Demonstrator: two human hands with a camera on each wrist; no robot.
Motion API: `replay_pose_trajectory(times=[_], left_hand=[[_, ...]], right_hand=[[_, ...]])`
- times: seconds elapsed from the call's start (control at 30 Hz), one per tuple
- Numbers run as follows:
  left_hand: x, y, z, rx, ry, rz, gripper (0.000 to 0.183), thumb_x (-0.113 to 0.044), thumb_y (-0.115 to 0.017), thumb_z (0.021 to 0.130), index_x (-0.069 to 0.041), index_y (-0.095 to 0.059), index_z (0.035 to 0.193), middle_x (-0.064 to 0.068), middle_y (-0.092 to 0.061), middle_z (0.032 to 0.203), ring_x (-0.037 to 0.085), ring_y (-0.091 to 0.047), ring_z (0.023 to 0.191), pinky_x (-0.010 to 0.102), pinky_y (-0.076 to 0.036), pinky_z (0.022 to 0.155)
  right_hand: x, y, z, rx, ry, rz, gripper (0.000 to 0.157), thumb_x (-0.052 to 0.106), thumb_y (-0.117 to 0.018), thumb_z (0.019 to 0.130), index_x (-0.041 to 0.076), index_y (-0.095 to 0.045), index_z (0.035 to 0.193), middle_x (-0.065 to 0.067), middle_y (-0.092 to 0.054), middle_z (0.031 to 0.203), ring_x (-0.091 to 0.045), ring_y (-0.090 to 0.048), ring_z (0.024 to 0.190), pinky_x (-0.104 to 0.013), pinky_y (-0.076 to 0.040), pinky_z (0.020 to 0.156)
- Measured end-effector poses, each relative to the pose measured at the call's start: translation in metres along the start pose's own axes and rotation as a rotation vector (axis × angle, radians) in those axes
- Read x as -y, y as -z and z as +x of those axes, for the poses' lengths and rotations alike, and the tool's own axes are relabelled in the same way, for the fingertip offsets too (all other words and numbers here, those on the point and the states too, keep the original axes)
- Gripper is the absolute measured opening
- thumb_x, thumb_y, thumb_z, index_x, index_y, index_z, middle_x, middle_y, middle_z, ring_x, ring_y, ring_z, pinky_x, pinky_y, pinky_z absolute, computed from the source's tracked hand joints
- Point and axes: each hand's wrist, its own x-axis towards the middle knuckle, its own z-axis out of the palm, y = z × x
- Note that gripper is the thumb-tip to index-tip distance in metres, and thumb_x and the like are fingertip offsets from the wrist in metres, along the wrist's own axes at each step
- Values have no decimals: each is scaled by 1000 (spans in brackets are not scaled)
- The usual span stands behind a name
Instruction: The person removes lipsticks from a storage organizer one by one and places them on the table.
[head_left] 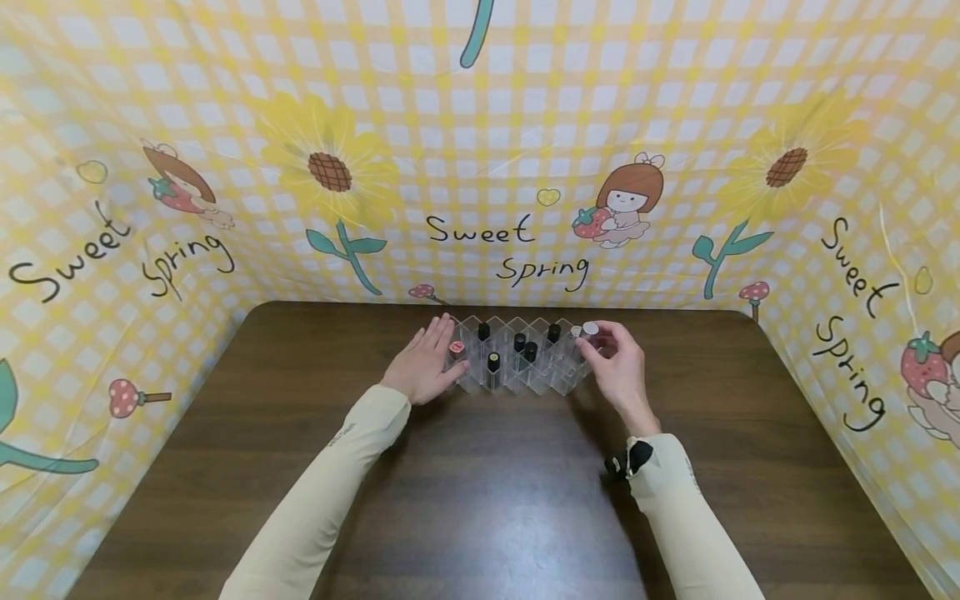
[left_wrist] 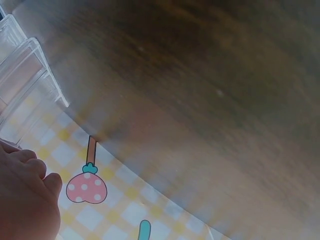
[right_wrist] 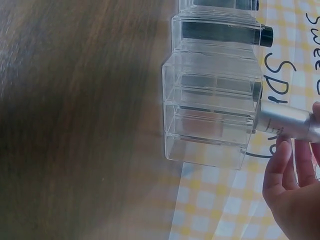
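Observation:
A clear plastic organizer (head_left: pixel 540 382) with diamond-shaped compartments stands near the table's back edge. Fingers straight, my left hand (head_left: pixel 422 362) rests against its left end; in the left wrist view the organizer's edge (left_wrist: pixel 50 80) shows above the hand. At the right end, my right hand (head_left: pixel 621 367) pinches a silver tube (right_wrist: pixel 282 120) between thumb and fingers. That tube is at the top opening of a compartment; how deep it sits I cannot tell. Several black-capped tubes (head_left: pixel 553 332) and one red-topped tube (head_left: pixel 457 348) stand in other compartments.
The dark wooden table (head_left: pixel 480 500) spreads in front of the organizer. A yellow checked cloth (head_left: pixel 480 150) with printed flowers and figures hangs behind the table and along both sides. A black strap (head_left: pixel 637 457) is at my right wrist.

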Motion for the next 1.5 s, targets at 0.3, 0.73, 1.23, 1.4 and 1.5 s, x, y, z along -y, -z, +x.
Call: replay_pose_trajectory(times=[0.3,0.73,1.23,1.4,1.5], left_hand=[[0,-2,1,-6,2,-12,80,-57,-30,99,-4,-8,155,10,0,164,25,-1,152,42,-10,124],[0,1,-1,-7,3,-13,81,-59,-28,99,-4,-8,155,11,-1,164,25,-2,152,41,-10,124],[-2,3,-2,-7,-6,-22,81,-57,-29,99,-3,-5,155,13,-2,164,26,-2,152,41,-11,124],[-2,5,-2,-2,-5,-24,80,-56,-30,100,-3,-4,155,13,-1,164,25,-1,152,41,-10,124],[-3,4,-2,-3,-6,-24,80,-56,-30,100,-3,-4,155,13,-1,164,25,-1,152,40,-10,124]], right_hand=[[-1,0,-2,43,-36,-31,35,22,-71,88,6,-60,118,-12,-64,105,-21,-58,93,-14,-45,71],[0,0,-1,77,-25,-55,37,24,-71,89,4,-60,118,-13,-64,106,-22,-58,96,-12,-45,73],[3,-4,-3,54,-10,-14,33,21,-71,89,5,-61,115,-12,-66,105,-21,-59,94,-19,-47,75],[7,-7,-4,42,-3,44,30,15,-73,86,2,-62,112,-15,-67,100,-19,-60,90,-24,-51,75],[10,-9,-5,49,-4,71,31,13,-73,85,2,-62,112,-16,-67,99,-17,-60,89,-20,-51,74]])
